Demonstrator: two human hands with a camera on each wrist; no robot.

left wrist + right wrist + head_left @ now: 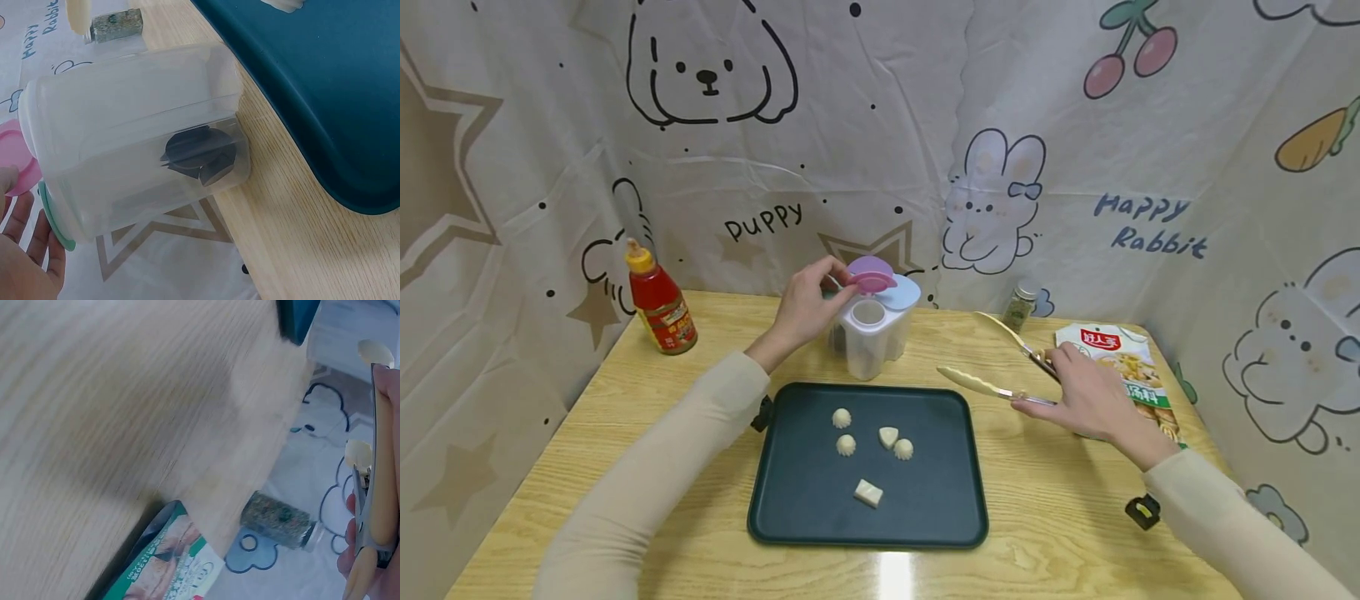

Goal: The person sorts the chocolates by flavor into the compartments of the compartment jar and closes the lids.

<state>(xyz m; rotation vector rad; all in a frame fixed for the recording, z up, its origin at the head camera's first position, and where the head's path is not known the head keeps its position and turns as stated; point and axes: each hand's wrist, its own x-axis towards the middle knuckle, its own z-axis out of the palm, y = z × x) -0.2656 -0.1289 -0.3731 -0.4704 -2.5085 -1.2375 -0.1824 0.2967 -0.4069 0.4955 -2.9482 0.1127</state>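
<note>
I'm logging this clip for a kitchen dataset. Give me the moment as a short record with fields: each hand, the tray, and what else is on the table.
left hand: pinches the pink lid of the clear compartment container, lid flipped up
right hand: holds cream-tipped tongs, arms apart, above the table
tray: dark green tray, five small white pieces on it
table: light wooden table
other items: red sauce bottle at left, small spice jar at the back, printed food packet under the right hand
</note>
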